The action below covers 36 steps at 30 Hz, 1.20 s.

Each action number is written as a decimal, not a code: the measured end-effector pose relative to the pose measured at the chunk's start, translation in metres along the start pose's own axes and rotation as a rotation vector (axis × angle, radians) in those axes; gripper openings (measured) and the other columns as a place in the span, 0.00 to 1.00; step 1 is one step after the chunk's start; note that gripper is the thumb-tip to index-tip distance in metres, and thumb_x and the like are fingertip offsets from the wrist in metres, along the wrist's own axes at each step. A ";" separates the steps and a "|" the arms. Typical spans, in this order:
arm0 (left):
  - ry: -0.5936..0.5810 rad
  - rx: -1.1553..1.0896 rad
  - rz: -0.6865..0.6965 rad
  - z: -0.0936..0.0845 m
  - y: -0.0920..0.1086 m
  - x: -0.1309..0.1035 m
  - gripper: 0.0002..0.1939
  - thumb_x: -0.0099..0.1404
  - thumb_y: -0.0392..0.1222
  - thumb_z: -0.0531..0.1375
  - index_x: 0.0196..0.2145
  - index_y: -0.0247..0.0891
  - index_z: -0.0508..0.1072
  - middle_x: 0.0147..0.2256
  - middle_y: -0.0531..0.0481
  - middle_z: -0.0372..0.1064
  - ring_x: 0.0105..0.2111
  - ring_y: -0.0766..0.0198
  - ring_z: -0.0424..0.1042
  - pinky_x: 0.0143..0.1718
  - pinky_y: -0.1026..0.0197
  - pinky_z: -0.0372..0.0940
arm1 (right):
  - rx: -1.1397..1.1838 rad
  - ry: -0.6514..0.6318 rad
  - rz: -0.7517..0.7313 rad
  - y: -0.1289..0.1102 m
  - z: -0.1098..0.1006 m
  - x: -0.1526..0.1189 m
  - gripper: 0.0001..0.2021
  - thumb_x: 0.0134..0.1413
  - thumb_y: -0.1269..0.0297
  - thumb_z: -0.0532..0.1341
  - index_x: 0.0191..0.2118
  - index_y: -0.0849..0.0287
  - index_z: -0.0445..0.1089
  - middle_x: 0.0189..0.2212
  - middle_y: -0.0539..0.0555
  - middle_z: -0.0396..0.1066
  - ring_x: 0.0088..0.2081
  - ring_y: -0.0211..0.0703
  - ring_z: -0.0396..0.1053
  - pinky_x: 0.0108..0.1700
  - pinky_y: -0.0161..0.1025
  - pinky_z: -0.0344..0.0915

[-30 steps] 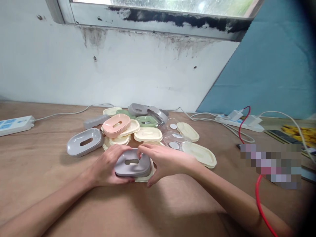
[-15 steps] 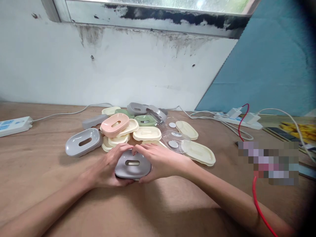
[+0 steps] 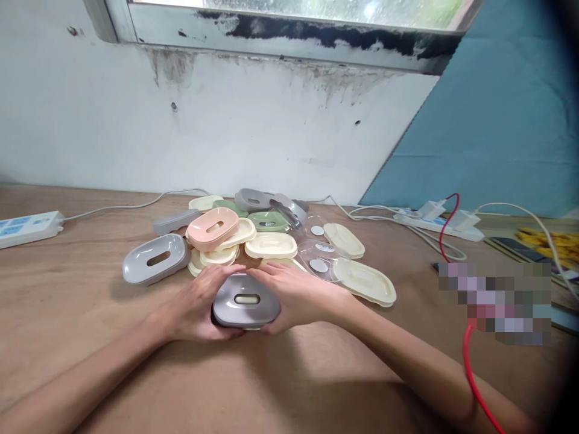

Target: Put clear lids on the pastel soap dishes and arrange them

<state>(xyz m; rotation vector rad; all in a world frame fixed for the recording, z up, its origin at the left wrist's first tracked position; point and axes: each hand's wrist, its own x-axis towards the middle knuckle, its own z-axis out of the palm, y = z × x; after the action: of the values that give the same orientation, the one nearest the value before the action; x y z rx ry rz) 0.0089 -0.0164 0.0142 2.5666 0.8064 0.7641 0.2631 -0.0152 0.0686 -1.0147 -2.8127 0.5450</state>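
A grey oval soap dish [image 3: 246,310] with a slot in its middle is held at the near side of the pile, its top facing me. My left hand [image 3: 201,304] wraps round its left end, fingers over the far rim and thumb below. Round the right end closes my right hand [image 3: 294,295], its fingertips meeting the left ones at the far rim. Something cream shows through the slot and under the near edge. Just beyond lie a pink soap dish [image 3: 199,238], another grey soap dish [image 3: 136,271] and several cream oval trays [image 3: 271,246].
Green soap dishes [image 3: 275,224] and more grey ones lie at the back of the pile. Clear plastic covers [image 3: 310,250] and cream trays [image 3: 371,283] spread to the right. Power strips [image 3: 29,229] with cables stand at both sides. A red cable [image 3: 470,374] crosses my right forearm.
My right fingers have flattened along the far rim, and the fingertips of both hands have come closer together. The grey soap dish stays in both hands; the whole view has shifted slightly.
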 end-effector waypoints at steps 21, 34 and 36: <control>-0.033 0.185 0.102 -0.018 -0.012 0.002 0.37 0.65 0.65 0.59 0.63 0.41 0.61 0.56 0.39 0.67 0.54 0.44 0.66 0.54 0.45 0.61 | -0.071 -0.010 0.050 -0.007 0.005 0.001 0.43 0.43 0.47 0.71 0.63 0.66 0.64 0.48 0.63 0.67 0.48 0.57 0.67 0.45 0.49 0.69; 0.349 0.525 -0.104 -0.030 -0.039 0.001 0.08 0.72 0.45 0.58 0.37 0.39 0.72 0.35 0.48 0.75 0.38 0.54 0.70 0.42 0.52 0.59 | -0.097 -0.048 0.053 -0.007 0.002 0.000 0.43 0.46 0.42 0.68 0.62 0.66 0.64 0.48 0.64 0.68 0.48 0.59 0.68 0.46 0.50 0.70; 0.332 0.508 -0.078 -0.028 -0.039 0.000 0.09 0.72 0.46 0.58 0.39 0.39 0.73 0.38 0.47 0.76 0.40 0.53 0.71 0.43 0.51 0.59 | -0.026 -0.093 0.054 -0.007 -0.006 -0.004 0.45 0.45 0.40 0.69 0.63 0.64 0.64 0.51 0.64 0.68 0.51 0.58 0.68 0.49 0.50 0.69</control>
<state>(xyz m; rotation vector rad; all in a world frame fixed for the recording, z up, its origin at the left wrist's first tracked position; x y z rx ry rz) -0.0241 0.0190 0.0186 2.8525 1.3462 1.0963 0.2629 -0.0209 0.0767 -1.1006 -2.8882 0.5777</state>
